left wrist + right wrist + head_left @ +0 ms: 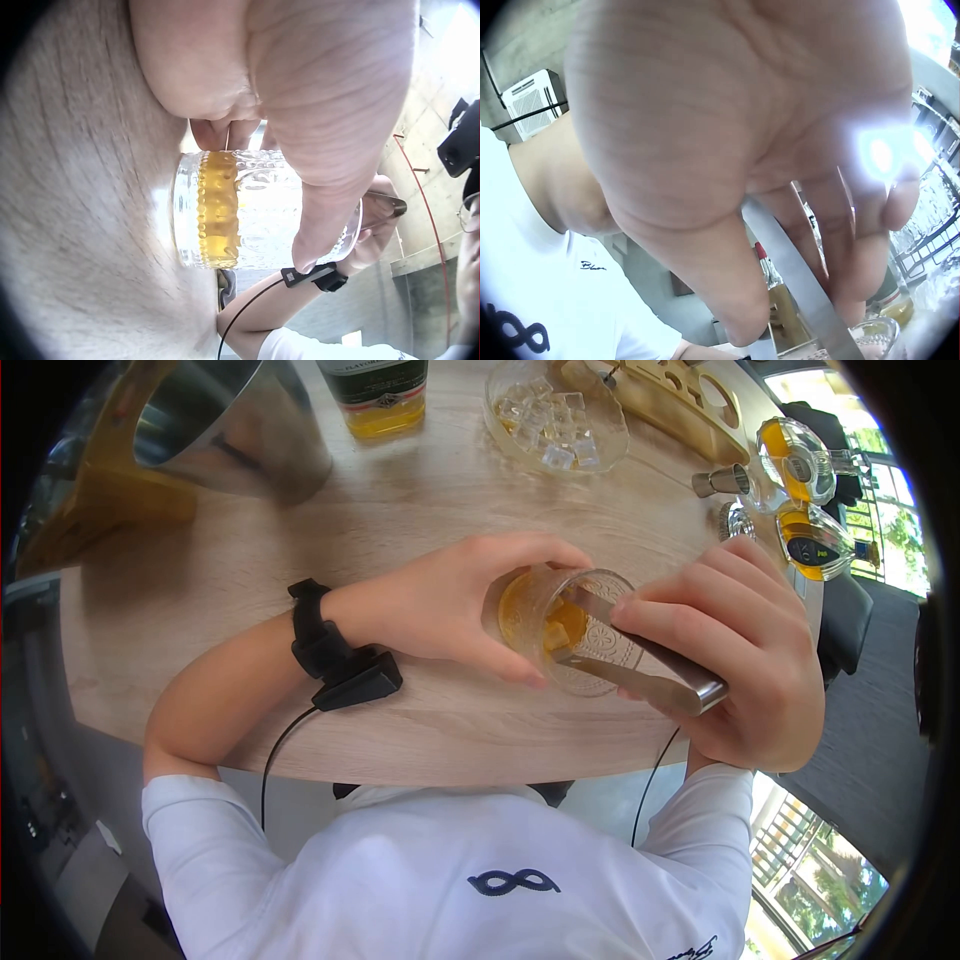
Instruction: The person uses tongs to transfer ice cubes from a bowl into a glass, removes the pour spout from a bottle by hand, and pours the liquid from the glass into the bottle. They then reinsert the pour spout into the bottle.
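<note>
Left hand (pixel 450 595) at the glass's 9 o'clock, thumb and fingers round the patterned glass (pixel 603 636), amber liquid inside. Right hand (pixel 745 645) at 3 o'clock, gripping metal tongs (pixel 655 688), tips within the glass. Bowl (pixel 613 425) of ice cubes (pixel 562 422): 12 o'clock from glass.

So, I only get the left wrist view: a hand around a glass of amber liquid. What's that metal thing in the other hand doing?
Observer: Those are tongs in the right hand; the head view shows them reaching inside the glass.
Visitor: Any ice about?
Observer: A bowl of clear cubes, possibly ice.
Visitor: What's beside that?
Observer: Left of it in the head view, a bottle holding amber liquid.
</note>
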`<state>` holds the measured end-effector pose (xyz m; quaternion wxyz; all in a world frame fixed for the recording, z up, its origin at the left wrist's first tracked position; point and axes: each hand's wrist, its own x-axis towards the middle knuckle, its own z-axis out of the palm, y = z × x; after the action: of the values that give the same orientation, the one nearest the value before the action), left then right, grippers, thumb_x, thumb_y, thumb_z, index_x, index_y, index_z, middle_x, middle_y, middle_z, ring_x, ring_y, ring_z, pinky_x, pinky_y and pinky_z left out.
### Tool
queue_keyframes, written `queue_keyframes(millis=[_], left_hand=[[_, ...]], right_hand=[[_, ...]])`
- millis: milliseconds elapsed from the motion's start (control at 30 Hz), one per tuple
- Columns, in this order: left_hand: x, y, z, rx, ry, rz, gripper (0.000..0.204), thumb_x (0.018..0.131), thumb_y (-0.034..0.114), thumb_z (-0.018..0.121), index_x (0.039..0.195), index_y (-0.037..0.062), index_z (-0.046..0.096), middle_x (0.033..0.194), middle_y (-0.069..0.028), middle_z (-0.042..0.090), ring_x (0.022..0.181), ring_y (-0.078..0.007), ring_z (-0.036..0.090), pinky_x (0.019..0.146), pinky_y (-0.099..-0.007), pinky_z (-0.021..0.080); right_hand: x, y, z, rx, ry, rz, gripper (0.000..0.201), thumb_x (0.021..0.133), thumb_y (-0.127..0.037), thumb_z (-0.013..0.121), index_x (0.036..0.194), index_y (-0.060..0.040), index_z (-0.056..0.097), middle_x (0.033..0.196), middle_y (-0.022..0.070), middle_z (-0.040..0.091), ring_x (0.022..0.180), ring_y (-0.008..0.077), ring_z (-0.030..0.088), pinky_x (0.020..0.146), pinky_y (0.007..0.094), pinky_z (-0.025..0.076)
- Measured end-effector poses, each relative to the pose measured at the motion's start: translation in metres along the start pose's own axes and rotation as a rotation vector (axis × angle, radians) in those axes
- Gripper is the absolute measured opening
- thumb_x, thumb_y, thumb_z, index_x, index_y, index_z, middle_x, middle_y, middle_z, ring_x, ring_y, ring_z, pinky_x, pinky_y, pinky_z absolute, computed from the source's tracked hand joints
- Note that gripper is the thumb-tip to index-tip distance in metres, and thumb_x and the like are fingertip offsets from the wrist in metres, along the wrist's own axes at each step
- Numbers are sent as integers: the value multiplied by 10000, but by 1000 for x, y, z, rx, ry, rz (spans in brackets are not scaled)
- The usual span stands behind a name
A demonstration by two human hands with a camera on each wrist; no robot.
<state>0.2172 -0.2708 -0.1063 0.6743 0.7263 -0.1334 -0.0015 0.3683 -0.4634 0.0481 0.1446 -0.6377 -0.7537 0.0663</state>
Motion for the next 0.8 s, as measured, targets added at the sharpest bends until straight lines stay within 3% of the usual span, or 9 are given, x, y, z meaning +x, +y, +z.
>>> queue_keyframes(millis=[133, 333, 467, 633, 800], left_hand=[[0, 0, 0, 20, -1, -17, 888, 715, 141, 907, 1514, 50, 530, 1425, -106, 615, 1314, -249, 578, 1155, -393, 447], [2, 4, -1, 42, -14, 16, 868, 727, 165, 917, 1499, 43, 540, 1443, -105, 597, 1350, -249, 569, 1182, -392, 432], [-1, 2, 0, 4, -10, -24, 855, 735, 154, 916, 1495, 39, 543, 1443, -109, 599, 1349, -253, 577, 1180, -389, 440], [0, -1, 0, 26, 9, -3, 837, 724, 134, 902, 1482, 38, 562, 1421, -118, 618, 1326, -261, 595, 1162, -394, 461], [-2, -2, -1, 86, 19, 19, 850, 705, 141, 882, 1486, 36, 563, 1402, -124, 630, 1313, -270, 600, 1157, -398, 463]], right_hand=[[-3, 6, 7, 44, 14, 23, 480, 673, -369, 875, 1004, -32, 788, 885, 72, 744, 692, 247, 612, 642, 375, 452], [-5, 30, 4, 230, 53, 27, 544, 563, -339, 898, 987, -11, 805, 878, 114, 765, 704, 247, 664, 595, 347, 470], [-3, 21, 6, 229, 77, 41, 512, 590, -311, 903, 989, -6, 801, 865, 115, 759, 708, 257, 671, 596, 350, 467], [-5, -8, 2, 21, 101, 49, 454, 620, -234, 914, 981, 7, 784, 854, 115, 739, 646, 262, 631, 567, 348, 448], [-6, -5, 4, 22, 57, 41, 471, 627, -211, 915, 1021, 4, 769, 886, 119, 736, 634, 269, 615, 561, 360, 449]])
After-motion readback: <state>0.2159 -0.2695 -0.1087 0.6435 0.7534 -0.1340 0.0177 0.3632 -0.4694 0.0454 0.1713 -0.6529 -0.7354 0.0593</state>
